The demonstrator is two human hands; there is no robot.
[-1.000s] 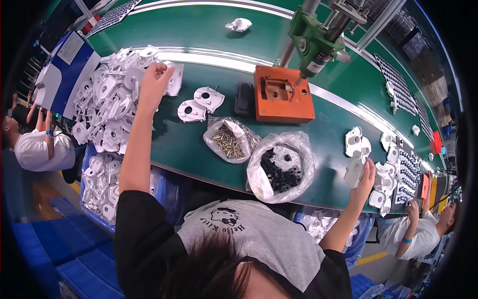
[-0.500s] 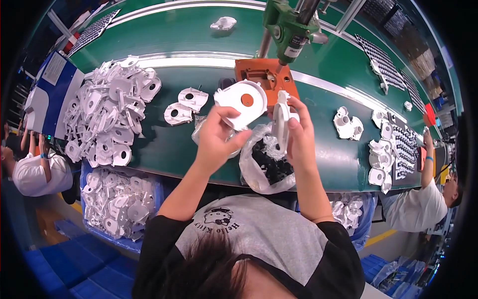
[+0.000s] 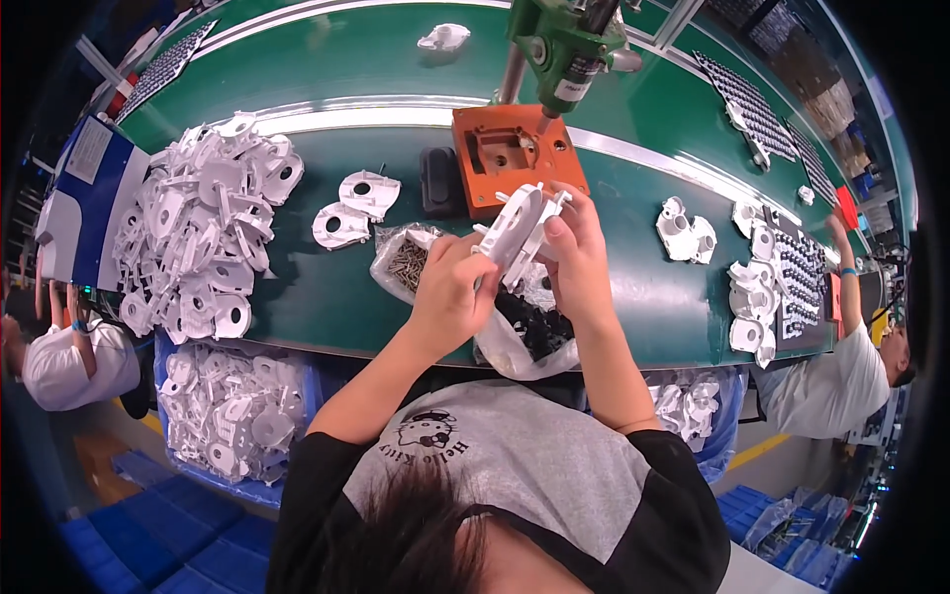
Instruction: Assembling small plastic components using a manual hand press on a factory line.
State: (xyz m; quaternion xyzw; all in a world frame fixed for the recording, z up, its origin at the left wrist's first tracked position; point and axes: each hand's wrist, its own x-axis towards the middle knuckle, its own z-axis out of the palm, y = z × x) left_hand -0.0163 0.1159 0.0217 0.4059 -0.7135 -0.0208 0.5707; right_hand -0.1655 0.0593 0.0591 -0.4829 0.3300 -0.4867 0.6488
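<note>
My left hand grips a white plastic housing half, tilted nearly edge-on. In my right hand is a second white plastic housing part, held close against the first. Whether the two touch or are seated together I cannot tell, and my fingers cover parts of both. Just beyond them lies an orange fixture block with a shaped recess. Below my hands sits a clear plastic bag of small black parts. A bag of metal screws lies beside my left hand.
A green press stands over the fixture. White housings are heaped at left; more fill a blue-lined bin below. A black oblong object adjoins the fixture. Loose white parts lie at right. Co-workers sit on both sides.
The two white parts, held apart before, are now close together. My left hand has turned its part from face-up to nearly edge-on, uncovering the screws. The view has shifted slightly.
</note>
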